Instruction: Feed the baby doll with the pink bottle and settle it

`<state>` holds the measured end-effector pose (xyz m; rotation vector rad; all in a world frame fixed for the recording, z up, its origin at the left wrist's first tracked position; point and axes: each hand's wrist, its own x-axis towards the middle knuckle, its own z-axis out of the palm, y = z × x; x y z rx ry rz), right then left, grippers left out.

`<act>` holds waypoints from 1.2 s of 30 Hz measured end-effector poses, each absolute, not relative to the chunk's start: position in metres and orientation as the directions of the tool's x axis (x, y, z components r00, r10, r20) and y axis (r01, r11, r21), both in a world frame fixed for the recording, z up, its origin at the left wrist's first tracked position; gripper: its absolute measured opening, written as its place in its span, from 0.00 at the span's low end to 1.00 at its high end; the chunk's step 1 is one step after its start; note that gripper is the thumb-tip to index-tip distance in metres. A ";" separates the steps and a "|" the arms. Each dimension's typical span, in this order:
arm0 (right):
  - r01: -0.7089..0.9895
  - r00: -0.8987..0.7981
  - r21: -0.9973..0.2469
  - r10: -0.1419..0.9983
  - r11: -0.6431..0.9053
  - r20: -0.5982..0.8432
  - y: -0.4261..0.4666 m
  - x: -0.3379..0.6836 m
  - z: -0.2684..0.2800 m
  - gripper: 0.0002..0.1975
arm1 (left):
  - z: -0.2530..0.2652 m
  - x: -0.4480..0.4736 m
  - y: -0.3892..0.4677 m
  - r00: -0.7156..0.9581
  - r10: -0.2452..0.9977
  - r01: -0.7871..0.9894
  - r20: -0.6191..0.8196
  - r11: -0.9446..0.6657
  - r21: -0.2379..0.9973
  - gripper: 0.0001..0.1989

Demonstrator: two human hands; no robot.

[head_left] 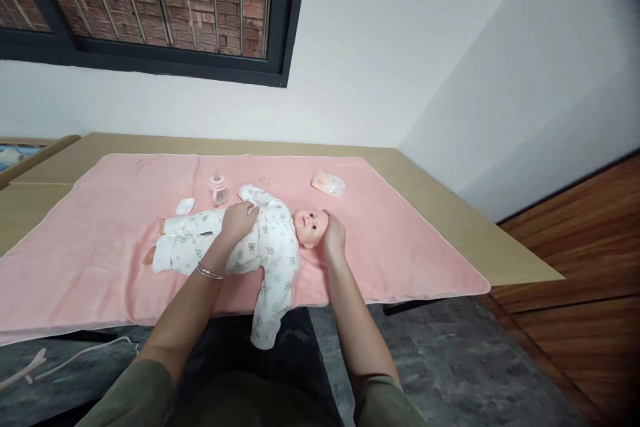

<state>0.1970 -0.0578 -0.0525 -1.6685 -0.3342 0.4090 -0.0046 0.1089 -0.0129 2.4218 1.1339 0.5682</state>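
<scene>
My left hand: on doll, grip unclear | My right hand: holding its head | Packet: any print illegible

A pink blanket covers most of the tan surface; on the blanket rest a clothed doll, a bottle, a small white item and a plastic packet.

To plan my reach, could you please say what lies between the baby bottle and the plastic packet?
The head view shows a small clear cap-like piece and the doll's sleeve there.
</scene>
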 end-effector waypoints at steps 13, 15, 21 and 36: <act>0.733 0.659 -0.604 0.548 -0.314 0.514 -0.063 0.174 -0.055 0.31 | -0.011 -0.005 0.107 0.582 0.790 0.617 0.192 -0.583 0.529 0.19; 0.780 0.613 -0.536 0.564 -0.322 0.553 -0.063 0.171 -0.054 0.30 | -0.011 -0.005 0.107 0.580 0.793 0.619 0.189 -0.579 0.530 0.19; 0.814 0.580 -0.399 0.596 -0.421 0.555 -0.057 0.152 -0.045 0.25 | -0.012 -0.005 0.108 0.576 0.797 0.625 0.180 -0.572 0.531 0.19; 0.949 0.311 -0.241 0.722 -0.203 0.618 -0.051 0.115 -0.040 0.17 | -0.014 -0.004 0.110 0.583 0.787 0.613 0.200 -0.588 0.528 0.19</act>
